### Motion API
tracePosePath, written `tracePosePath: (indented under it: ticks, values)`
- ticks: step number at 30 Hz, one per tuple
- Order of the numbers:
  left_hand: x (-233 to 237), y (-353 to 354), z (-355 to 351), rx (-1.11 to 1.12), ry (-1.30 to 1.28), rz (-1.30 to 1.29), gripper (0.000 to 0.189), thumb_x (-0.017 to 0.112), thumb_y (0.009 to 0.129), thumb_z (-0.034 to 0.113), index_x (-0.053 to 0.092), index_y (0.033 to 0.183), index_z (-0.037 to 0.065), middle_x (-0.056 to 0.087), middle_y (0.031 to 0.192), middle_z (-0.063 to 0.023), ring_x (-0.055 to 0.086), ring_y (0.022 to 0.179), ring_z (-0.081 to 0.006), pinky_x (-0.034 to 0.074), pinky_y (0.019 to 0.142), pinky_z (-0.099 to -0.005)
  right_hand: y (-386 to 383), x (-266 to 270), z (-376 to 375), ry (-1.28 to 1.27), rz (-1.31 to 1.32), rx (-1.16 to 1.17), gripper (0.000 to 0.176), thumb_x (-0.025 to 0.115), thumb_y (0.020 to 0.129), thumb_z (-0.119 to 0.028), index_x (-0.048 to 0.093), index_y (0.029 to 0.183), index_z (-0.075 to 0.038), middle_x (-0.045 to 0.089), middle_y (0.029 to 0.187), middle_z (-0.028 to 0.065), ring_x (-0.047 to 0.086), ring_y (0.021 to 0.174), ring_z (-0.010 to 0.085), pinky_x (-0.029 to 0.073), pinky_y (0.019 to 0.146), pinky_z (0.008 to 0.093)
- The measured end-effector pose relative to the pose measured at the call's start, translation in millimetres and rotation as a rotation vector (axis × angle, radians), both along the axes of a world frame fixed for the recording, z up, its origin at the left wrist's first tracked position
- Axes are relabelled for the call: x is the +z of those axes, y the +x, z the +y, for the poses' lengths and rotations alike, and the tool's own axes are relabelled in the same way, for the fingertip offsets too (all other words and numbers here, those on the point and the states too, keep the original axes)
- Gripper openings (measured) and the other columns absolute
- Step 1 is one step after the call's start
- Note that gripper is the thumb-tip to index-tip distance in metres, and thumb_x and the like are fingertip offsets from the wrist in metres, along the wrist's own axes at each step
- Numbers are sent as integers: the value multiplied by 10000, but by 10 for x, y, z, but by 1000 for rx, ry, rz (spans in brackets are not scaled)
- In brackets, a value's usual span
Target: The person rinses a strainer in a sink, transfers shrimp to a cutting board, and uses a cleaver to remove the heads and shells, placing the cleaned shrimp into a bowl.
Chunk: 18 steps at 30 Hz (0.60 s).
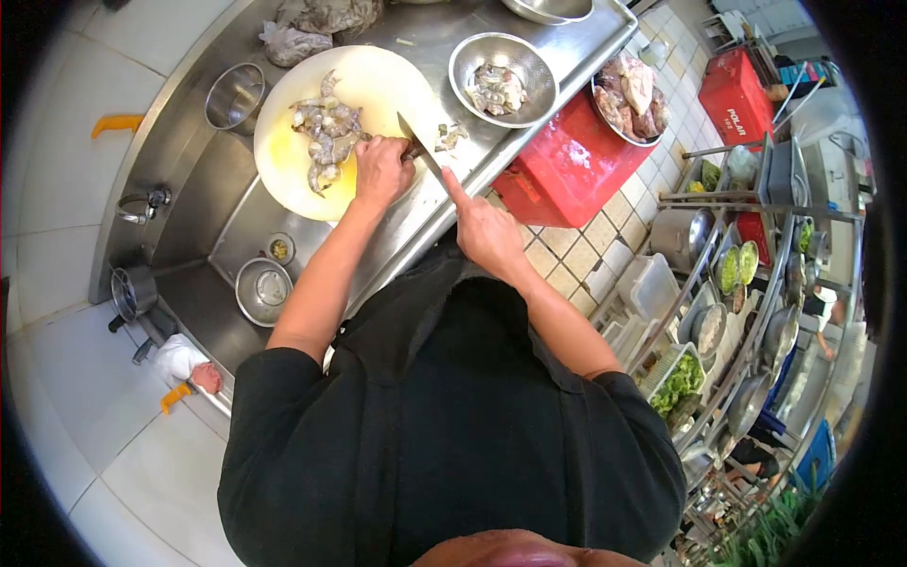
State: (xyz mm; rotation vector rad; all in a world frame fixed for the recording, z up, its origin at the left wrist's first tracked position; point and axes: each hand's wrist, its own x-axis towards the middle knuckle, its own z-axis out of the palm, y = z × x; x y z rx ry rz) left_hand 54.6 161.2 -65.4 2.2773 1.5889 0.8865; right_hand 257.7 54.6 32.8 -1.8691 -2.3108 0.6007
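Grips a knife [421, 146] in the right hand [489, 234], fingers curled round the handle, forefinger [455, 189] laid straight along the back of the blade. Points the blade tip away from the body, across the near rim of a round, pale cutting board [378, 74]. Bunches the left hand [383, 170] into a loose fist right beside the blade, knuckles up, resting on the board's near edge. Seems to pin a small piece under the fingertips, though too hidden there to be sure.

Just past the left hand, near the middle of the board: a heap of raw shrimp [326, 132]. Just off the board, beside the blade: a few cut scraps [452, 135] on the steel counter [444, 24]. Beyond those, on the same counter, a metal bowl [529, 57] with more pale pieces inside. Left of the board, a steel pot [234, 94] standing upright.

Nearer the body and lower down, a sink [203, 203] with a steel bowl [248, 300] and a small dish [279, 249] of something yellowish. Off the counter's right edge, on the tiled floor, a red cooler box [567, 165] with a bowlful of pale meat [631, 94] on top. Farther right, well apart from the hands, a wire rack [756, 255] loaded with pans and trays of greens.
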Motion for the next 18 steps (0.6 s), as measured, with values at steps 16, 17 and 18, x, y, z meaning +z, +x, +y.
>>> tracePosePath:
  ticks: [16, 17, 18]
  values:
    - [48, -75, -10, 115, -322, -1043, 385, 676, 872, -14, 659, 1252, 48, 662, 1035, -72, 633, 926, -137, 530, 876, -273, 455, -98, 92, -58, 286, -311, 689, 615, 954, -143, 379, 1598, -204, 688, 1032, 346, 665, 984, 515, 516, 881, 575]
    - [-94, -101, -25, 161, -412, -989, 361, 709, 841, -12, 687, 1197, 45, 667, 1083, -91, 647, 995, -197, 530, 917, -313, 446, -77, 76, -16, 332, -317, 681, 615, 960, -133, 384, 1596, -217, 687, 1034, 347, 662, 981, 521, 509, 877, 586]
    - [-98, -139, -51, 171, -371, -748, 345, 723, 831, 5, 697, 1173, 41, 673, 1090, -101, 645, 1019, -230, 527, 931, -337, 426, -36, 59, -7, 358, -316, 677, 615, 966, -134, 383, 1597, -214, 684, 1041, 349, 659, 987, 525, 510, 873, 585]
